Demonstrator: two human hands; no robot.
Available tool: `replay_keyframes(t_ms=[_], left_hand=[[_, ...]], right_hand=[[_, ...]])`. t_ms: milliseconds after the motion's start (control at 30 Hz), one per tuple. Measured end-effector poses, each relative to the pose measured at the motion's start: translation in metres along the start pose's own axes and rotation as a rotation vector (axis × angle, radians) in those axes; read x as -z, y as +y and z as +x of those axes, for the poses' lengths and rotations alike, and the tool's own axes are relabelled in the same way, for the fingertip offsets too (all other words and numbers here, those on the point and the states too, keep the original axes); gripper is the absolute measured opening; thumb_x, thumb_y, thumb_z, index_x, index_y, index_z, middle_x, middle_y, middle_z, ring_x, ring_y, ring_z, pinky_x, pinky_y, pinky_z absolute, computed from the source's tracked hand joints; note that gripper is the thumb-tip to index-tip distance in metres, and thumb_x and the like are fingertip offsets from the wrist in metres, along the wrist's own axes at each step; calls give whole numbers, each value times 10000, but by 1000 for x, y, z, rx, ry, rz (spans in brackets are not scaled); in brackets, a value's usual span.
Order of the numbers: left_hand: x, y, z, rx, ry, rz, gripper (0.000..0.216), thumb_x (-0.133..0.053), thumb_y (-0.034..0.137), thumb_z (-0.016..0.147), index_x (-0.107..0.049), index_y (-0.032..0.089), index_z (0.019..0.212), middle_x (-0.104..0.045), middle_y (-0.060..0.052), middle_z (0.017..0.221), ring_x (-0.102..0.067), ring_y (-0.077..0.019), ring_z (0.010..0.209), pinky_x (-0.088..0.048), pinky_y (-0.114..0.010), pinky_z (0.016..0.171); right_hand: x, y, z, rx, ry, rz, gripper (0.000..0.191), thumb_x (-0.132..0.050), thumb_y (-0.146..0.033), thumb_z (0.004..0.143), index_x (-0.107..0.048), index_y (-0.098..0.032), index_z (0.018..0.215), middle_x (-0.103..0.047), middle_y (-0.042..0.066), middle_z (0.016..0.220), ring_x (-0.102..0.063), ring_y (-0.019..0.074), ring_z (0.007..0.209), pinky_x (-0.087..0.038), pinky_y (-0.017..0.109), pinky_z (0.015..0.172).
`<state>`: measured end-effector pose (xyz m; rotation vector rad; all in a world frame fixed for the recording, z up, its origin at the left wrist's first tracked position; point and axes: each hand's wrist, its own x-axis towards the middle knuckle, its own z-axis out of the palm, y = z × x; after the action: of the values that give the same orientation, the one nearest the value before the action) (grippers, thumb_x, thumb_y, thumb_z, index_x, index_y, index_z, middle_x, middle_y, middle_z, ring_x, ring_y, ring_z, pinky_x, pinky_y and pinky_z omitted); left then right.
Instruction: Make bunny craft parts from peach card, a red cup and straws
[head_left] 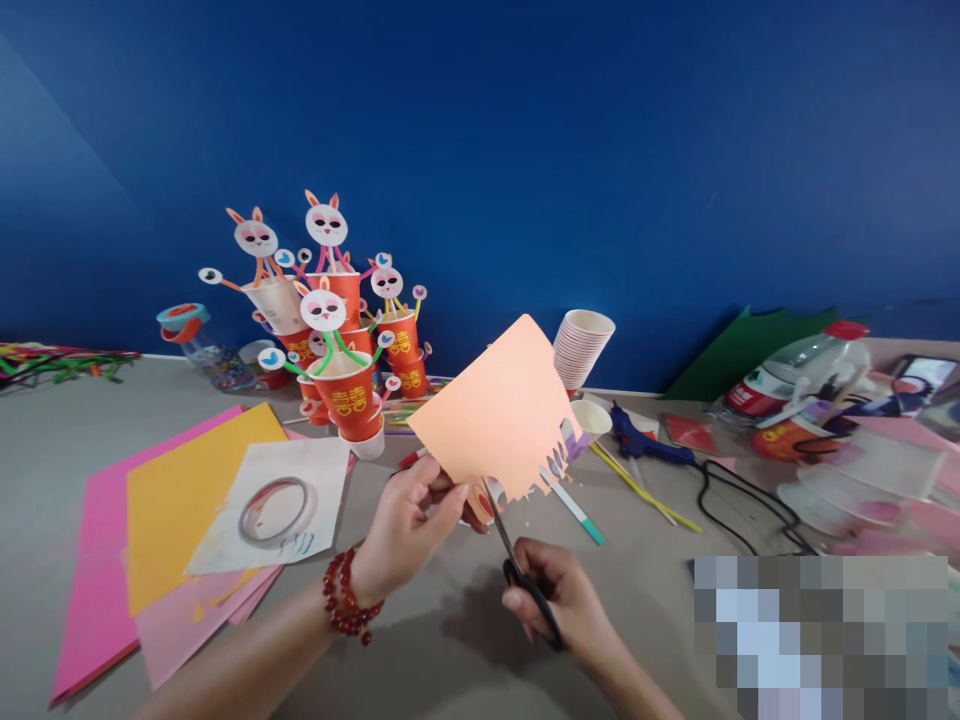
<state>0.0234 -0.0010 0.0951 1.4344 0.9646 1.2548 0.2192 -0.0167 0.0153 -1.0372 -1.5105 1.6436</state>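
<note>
My left hand [409, 520], with a red bead bracelet [349, 597] at the wrist, pinches the lower left edge of an orange sheet of paper [499, 405]. The sheet is held up off the table, and its lower right edge is cut jagged. Around the handles of black scissors [534, 595] my right hand [559, 600] is closed. The scissor blades point up and meet the paper's lower edge close to my left fingers. A small piece with a red oval mark [482, 500] shows by the blades; whether it is part of the sheet I cannot tell.
Paper cup figures with rabbit faces [341, 395] stand at the back left. Coloured sheets [169, 490] and a roll of tape [274, 510] lie at left. Behind the sheet rises a cup stack [585, 345]. A blue glue gun [645, 440] with its cord and a plastic bottle [795, 370] are at right.
</note>
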Motion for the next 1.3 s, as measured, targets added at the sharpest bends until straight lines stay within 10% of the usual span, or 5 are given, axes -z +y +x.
replay_keyframes(t_ms=[1300], left_hand=[[6,4,1,-22,-76,84,177,-530,266,942,-498,149,1071,-747,-65,781,-718,-189,683,-564,-286,658]], right_hand=[[2,-6,0,72,17,-144,668,-629,-810,645,-295,-234,595,-272,-88,482,-227,67,445,-143,231,425]])
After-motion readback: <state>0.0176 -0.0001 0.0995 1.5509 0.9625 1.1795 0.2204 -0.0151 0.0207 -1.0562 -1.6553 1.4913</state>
